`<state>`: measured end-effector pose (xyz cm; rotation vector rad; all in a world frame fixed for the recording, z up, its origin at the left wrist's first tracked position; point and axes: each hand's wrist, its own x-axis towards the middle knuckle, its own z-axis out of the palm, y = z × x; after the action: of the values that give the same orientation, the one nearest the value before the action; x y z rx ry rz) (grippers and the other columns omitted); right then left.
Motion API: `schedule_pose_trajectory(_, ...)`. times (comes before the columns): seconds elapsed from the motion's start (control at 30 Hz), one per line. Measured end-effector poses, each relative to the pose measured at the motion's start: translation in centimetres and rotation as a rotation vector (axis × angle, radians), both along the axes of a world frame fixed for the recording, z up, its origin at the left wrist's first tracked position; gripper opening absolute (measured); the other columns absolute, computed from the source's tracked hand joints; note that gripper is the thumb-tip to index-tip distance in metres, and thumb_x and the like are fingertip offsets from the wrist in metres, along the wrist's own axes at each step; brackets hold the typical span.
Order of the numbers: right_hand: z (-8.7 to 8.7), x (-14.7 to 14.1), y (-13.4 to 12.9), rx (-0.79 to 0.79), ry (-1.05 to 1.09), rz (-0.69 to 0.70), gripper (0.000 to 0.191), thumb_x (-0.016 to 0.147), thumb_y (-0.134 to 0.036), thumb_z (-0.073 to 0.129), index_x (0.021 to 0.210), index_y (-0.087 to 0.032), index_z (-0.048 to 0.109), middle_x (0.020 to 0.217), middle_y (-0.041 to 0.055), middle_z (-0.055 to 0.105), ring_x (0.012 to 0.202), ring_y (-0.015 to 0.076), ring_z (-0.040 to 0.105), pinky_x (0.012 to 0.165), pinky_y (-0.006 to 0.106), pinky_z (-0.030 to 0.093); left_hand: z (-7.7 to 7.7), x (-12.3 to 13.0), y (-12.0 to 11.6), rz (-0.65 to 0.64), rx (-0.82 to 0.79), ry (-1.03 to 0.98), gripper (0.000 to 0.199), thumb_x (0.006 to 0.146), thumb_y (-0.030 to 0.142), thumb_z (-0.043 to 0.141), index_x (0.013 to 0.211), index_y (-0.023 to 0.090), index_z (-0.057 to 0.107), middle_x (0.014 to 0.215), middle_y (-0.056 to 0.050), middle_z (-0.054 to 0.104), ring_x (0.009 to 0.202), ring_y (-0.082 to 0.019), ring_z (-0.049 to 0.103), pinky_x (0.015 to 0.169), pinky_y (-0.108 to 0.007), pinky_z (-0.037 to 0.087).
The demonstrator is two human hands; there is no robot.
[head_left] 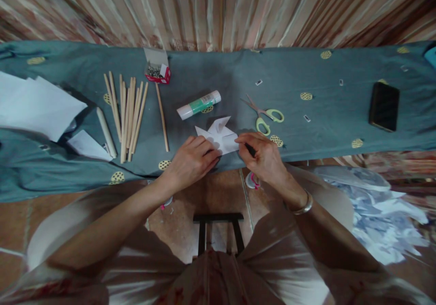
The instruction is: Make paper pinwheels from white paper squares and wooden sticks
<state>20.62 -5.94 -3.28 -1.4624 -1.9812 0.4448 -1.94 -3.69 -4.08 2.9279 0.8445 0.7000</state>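
A white paper pinwheel (220, 138) lies at the near edge of the cloth-covered tabletop (320, 123), between the person's 2 hands. The left hand (193, 159), at its 8 o'clock, has a narrow grip, thumb and fingers pinching the paper's lower-left edge. The right hand (261, 153), at 4 o'clock, pinches the right-hand edge between thumb and forefinger. From the pinwheel, a glue stick (199, 105) lies near at 11 o'clock, green-handled scissors (260, 112) at 2, 1 single wooden stick (161, 116) at 10, and a black phone (384, 106) well apart towards 3.
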Motion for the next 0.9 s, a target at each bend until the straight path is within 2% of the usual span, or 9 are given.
schedule_pose_trajectory(0.23,-0.1,0.1,0.1,-0.027,0.014,-0.016,0.021,0.086,-0.015,0.052,0.093,-0.021,0.071,0.095,0.0058,0.076,0.092,0.023,0.07,0.091,0.04,0.055,-0.3,-0.8,0.6,0.048,-0.085,-0.056,0.014,0.098,0.024,0.055,0.104,0.019,0.067,0.094,-0.006,0.068,0.088,-0.02,0.062,0.076,-0.033,0.049)
schedule_pose_trajectory(0.37,-0.2,0.4,0.3,-0.033,0.043,-0.032,0.02,0.085,-0.016,0.053,0.091,-0.022,0.072,0.095,0.0053,0.076,0.091,0.0227,0.071,0.088,0.039,0.056,-0.3,-1.4,1.3,0.141,-0.202,-0.199,0.028,0.094,0.024,0.06,0.122,0.019,0.061,0.112,-0.009,0.065,0.104,-0.023,0.062,0.087,-0.037,0.053)
schedule_pose_trajectory(0.47,-0.3,0.5,0.4,-0.029,0.049,-0.024,0.02,0.085,-0.016,0.053,0.09,-0.022,0.072,0.094,0.0054,0.076,0.09,0.0225,0.071,0.087,0.039,0.056,-0.5,-1.8,2.0,0.165,-0.269,-0.265,0.026,0.092,0.023,0.062,0.118,0.02,0.064,0.118,-0.01,0.065,0.111,-0.023,0.061,0.093,-0.039,0.053)
schedule_pose_trajectory(0.57,-0.5,0.6,0.5,-0.017,0.052,-0.009,0.019,0.085,-0.017,0.053,0.091,-0.02,0.071,0.095,0.0061,0.076,0.091,0.0222,0.071,0.088,0.038,0.056,-0.8,-1.8,2.6,0.127,-0.323,-0.317,0.014,0.094,0.024,0.06,0.102,0.019,0.071,0.111,-0.01,0.069,0.106,-0.022,0.063,0.092,-0.039,0.053)
schedule_pose_trajectory(0.63,-0.5,0.7,0.6,-0.019,0.056,-0.01,0.019,0.085,-0.017,0.054,0.091,-0.02,0.071,0.095,0.0059,0.076,0.091,0.022,0.07,0.089,0.039,0.055,-1.0,-1.7,2.7,0.111,-0.37,-0.342,0.016,0.096,0.025,0.059,0.097,0.019,0.073,0.104,-0.009,0.073,0.1,-0.021,0.064,0.09,-0.039,0.052)
schedule_pose_trajectory(0.77,-0.5,0.8,0.5,-0.032,0.057,-0.034,0.019,0.086,-0.017,0.054,0.091,-0.022,0.071,0.097,0.005,0.075,0.094,0.0223,0.07,0.09,0.041,0.055,-1.1,-1.2,2.2,0.104,-0.441,-0.322,0.019,0.097,0.028,0.058,0.099,0.018,0.074,0.093,-0.007,0.075,0.092,-0.021,0.065,0.084,-0.038,0.051)
schedule_pose_trajectory(0.9,-0.5,0.7,0.4,0.034,0.019,-0.061,0.019,0.086,-0.017,0.054,0.091,-0.022,0.072,0.109,0.0076,0.073,0.101,0.0241,0.069,0.096,0.045,0.053,-1.1,-0.7,1.7,0.175,-0.473,-0.282,0.019,0.096,0.028,0.059,0.099,0.019,0.075,0.092,-0.007,0.075,0.09,-0.022,0.064,0.083,-0.038,0.047)
